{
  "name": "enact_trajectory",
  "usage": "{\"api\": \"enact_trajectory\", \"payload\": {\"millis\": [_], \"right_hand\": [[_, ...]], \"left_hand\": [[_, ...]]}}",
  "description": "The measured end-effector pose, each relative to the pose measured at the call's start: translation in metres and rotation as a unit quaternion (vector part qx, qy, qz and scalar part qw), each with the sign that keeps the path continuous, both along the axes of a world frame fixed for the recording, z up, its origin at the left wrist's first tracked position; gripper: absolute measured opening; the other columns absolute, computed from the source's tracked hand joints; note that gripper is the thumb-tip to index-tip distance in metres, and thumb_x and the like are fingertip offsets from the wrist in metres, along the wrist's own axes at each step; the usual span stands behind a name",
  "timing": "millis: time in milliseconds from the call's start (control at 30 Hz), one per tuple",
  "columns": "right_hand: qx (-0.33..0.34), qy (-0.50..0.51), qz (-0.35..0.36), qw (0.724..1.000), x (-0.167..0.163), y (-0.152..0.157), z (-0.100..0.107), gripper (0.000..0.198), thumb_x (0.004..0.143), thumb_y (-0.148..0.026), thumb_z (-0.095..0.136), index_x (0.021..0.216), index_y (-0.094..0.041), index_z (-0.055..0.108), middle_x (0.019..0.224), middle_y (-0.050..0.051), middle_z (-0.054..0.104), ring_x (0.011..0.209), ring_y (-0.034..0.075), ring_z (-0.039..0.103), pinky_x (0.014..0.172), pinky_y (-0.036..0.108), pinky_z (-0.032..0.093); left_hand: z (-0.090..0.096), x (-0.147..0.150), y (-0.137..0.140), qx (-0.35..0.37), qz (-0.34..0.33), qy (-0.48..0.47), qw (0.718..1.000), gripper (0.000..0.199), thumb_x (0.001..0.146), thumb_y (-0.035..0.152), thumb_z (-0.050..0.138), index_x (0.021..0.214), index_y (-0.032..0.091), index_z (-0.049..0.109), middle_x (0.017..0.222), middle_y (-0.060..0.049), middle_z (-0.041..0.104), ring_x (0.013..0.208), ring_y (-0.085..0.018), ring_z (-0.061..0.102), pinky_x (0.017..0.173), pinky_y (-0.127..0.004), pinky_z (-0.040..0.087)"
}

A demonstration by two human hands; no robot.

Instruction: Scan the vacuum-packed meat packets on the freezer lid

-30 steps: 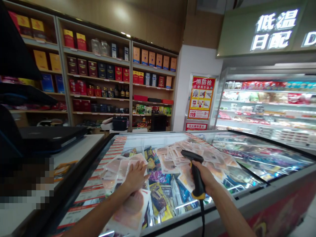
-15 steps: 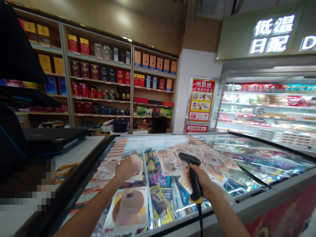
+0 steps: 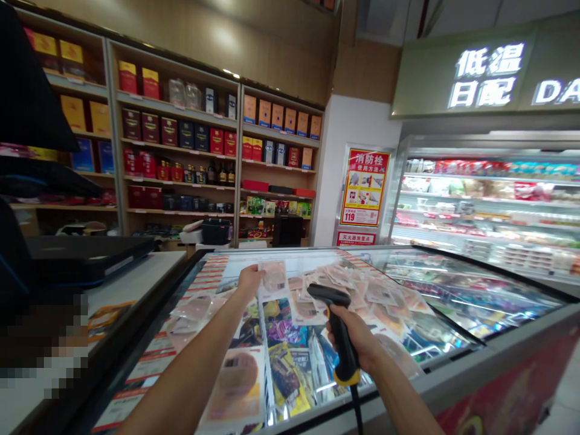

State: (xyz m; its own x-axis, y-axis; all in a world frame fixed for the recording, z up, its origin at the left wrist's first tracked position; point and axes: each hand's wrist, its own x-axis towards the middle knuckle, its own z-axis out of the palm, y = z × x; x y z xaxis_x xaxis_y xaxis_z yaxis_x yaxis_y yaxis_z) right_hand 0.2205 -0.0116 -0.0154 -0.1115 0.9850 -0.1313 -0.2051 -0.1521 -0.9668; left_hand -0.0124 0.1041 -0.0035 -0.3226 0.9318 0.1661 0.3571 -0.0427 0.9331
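Note:
My right hand (image 3: 351, 335) is wrapped round a black and yellow barcode scanner (image 3: 343, 344), its head tilted to the left and its cord hanging down. Farther out, my left hand (image 3: 251, 281) grips the left edge of a flat clear packet of round pinkish slices (image 3: 273, 279), which has a barcode on it. Many similar packets (image 3: 357, 284) lie in an overlapping heap on the freezer's glass top, beyond the scanner. More packets (image 3: 235, 386) lie at the near left, below my left forearm, and others (image 3: 193, 314) beside that arm.
Under the glass of the chest freezer (image 3: 498, 362) are colourful bags (image 3: 290, 374). A white counter (image 3: 154, 272) with a black device (image 3: 86, 260) stands at the left. Behind are shelves of boxes (image 3: 181, 133) and a lit refrigerated case (image 3: 489, 205).
My left hand has moved forward and right with a packet, from the left pile towards the heap. The scanner in my right hand has shifted slightly left in view.

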Motion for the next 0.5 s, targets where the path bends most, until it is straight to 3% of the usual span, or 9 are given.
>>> {"api": "enact_trajectory", "payload": {"millis": [300, 500], "right_hand": [[-0.002, 0.011, 0.002, 1.0, 0.004, 0.0, 0.004, 0.028, 0.065, -0.043, 0.052, 0.073, -0.016, 0.05, 0.05, -0.003, 0.052, 0.038, 0.007, 0.046, 0.034, 0.017, 0.033], [-0.001, 0.027, -0.028, 0.999, 0.015, 0.004, 0.003, 0.026, 0.065, -0.04, 0.052, 0.071, -0.015, 0.049, 0.049, -0.002, 0.051, 0.038, 0.007, 0.047, 0.035, 0.017, 0.033]], "left_hand": [[0.018, 0.025, 0.011, 0.018, -0.013, -0.008, 1.0, 0.03, 0.077, 0.029, 0.046, 0.102, 0.014, 0.05, 0.102, -0.005, 0.053, 0.085, -0.017, 0.054, 0.071, -0.035, 0.045], [0.01, 0.025, 0.022, 0.019, 0.053, 0.031, 0.998, 0.03, 0.077, 0.029, 0.046, 0.104, 0.015, 0.049, 0.103, -0.006, 0.053, 0.086, -0.017, 0.053, 0.071, -0.036, 0.045]]}}
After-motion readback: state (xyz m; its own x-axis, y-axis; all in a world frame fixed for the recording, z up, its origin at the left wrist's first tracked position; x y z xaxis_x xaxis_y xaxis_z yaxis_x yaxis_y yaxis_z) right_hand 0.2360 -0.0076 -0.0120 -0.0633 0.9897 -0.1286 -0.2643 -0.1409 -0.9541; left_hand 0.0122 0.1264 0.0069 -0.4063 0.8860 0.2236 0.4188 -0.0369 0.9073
